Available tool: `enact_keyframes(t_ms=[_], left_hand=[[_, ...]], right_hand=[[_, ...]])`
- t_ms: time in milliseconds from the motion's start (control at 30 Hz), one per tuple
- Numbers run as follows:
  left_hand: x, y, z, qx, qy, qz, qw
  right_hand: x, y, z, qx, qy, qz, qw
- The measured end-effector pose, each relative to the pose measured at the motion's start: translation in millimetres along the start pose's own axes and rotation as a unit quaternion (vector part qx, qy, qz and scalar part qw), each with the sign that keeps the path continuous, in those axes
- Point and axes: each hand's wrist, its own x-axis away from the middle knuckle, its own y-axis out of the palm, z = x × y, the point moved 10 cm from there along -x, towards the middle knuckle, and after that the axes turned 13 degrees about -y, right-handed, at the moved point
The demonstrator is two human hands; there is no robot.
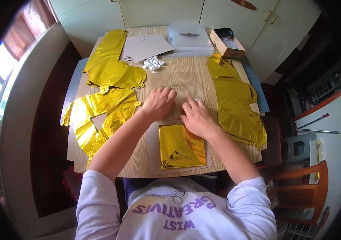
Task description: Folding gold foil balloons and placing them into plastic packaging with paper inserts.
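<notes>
Both hands are over a clear plastic bag lying flat mid-table. My left hand has its fingers curled down at the bag's left side, closed on the film; the fingertips are partly hidden. My right hand rests on the bag's right part, index finger stretched forward and thumb apart. A small shiny bit beside its fingers is too small to name. Nearer me, a folded gold foil balloon forms a neat rectangle on a grey card, just below my right wrist.
Flat gold foil balloons flank the work area. Behind are grey cards, small white rolls, stacked clear bags and an open box with dark contents. A wooden chair stands right of the table.
</notes>
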Motion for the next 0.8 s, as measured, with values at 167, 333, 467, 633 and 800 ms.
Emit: enact_keyframes(t_ms=[167,333,467,633,800], left_hand=[[9,3,17,0.008,0.046,-0.059,0.997],[6,5,-1,0.091,-0.024,-0.086,0.992],[3,-7,-6,0.126,-0.048,-0.095,0.986],[3,-13,-19,0.117,-0.069,-0.092,0.986],[24,-15,18,0.076,0.022,-0.094,0.992]], right_hand=[[16,-7,6,-0.041,0.012,-0.036,0.998],[32,-41,-42,-0.068,0.020,0.019,0.997],[54,-19,-62,-0.043,0.009,0.063,0.997],[81,-18,-95,-0.045,-0.011,0.033,0.998],[110,-53,-101,-0.139,-0.003,0.133,0.981]])
